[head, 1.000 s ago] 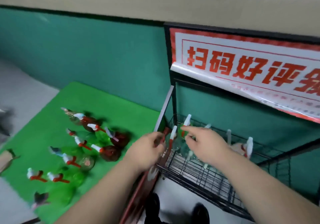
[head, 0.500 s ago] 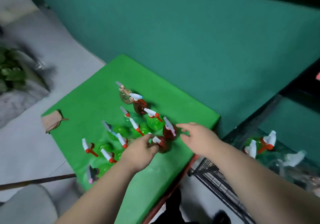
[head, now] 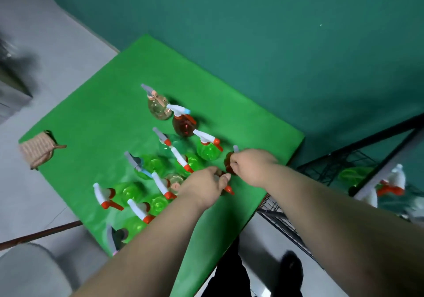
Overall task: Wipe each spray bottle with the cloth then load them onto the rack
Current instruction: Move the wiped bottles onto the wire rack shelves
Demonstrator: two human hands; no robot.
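Note:
Several spray bottles stand on the green table [head: 110,104], mostly green ones such as the green bottle [head: 207,150], plus a clear bottle [head: 159,108] and a red-brown bottle [head: 184,126] at the back. My right hand [head: 251,166] is closed around a dark red bottle [head: 227,162] near the table's right edge; its grey nozzle pokes out above my fingers. My left hand [head: 204,186] is closed on the head of another bottle, whose red trigger [head: 229,190] sticks out below my thumb. A beige cloth [head: 36,150] lies at the table's left corner, far from both hands.
The black wire rack [head: 321,170] stands right of the table and lower, with a green bottle [head: 353,174] and a white-and-red sprayer [head: 390,184] in it. A teal wall runs behind. Grey floor, a brown pole [head: 39,236] and my dark shoes [head: 291,271] lie below.
My view swung from the rack to the table. Both hands left the rack, moved left over the bottles, and closed on two bottles near the table's right edge.

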